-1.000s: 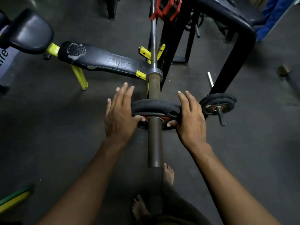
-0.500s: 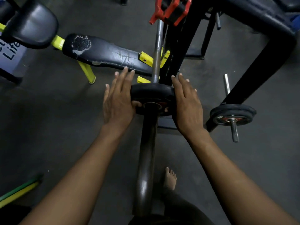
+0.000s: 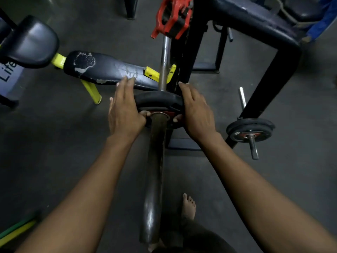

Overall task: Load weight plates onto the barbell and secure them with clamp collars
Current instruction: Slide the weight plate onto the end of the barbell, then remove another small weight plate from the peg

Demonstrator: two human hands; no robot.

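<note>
A black weight plate (image 3: 158, 103) with a red centre sits far up the barbell sleeve (image 3: 155, 179), which runs from the bottom of the head view up the middle. My left hand (image 3: 124, 114) grips the plate's left rim, thumb on its face. My right hand (image 3: 197, 114) grips its right rim the same way. The thin bar shaft (image 3: 164, 61) continues beyond the plate. Red clamp collars (image 3: 171, 17) hang higher up by the black rack upright.
A worn black bench (image 3: 105, 70) with yellow legs lies to the left. A black rack frame (image 3: 269, 73) stands to the right. A small dumbbell bar with plates (image 3: 249, 130) rests on the floor at right. My bare foot (image 3: 188, 207) is below.
Both hands have pushed the plate along the sleeve away from me, from near the sleeve's middle to its inner end. My view has moved closer.
</note>
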